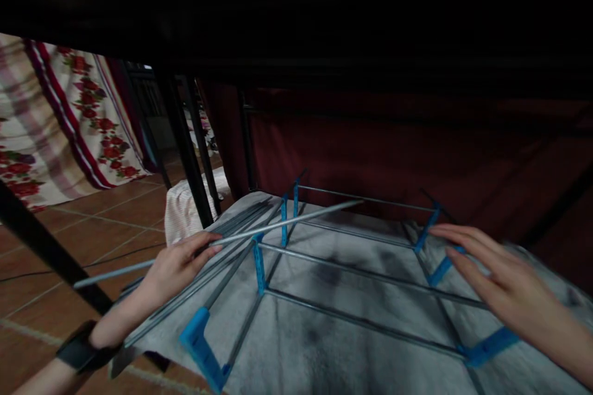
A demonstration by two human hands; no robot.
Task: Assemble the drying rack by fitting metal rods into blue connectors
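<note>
My left hand [183,262] pinches a thin grey metal tube [291,221], which slants up to the right above a partly assembled rack frame. The frame has metal crossbars [343,267] joined by blue plastic connectors [259,265], and it rests on a grey cloth [324,352]. My right hand [504,278] is open, fingers stretched out, beside the right-hand blue connectors [442,268]; it partly covers them, so whether it touches one is unclear. A large blue end piece [201,349] sits at the near left corner of the frame.
Several loose metal tubes [241,217] lie along the cloth's left side. Dark posts [185,142] rise at the left, and a dark surface [296,12] hangs low overhead. Behind is a dark red curtain [352,148]. A striped cloth [183,213] stands over the tiled floor [115,228].
</note>
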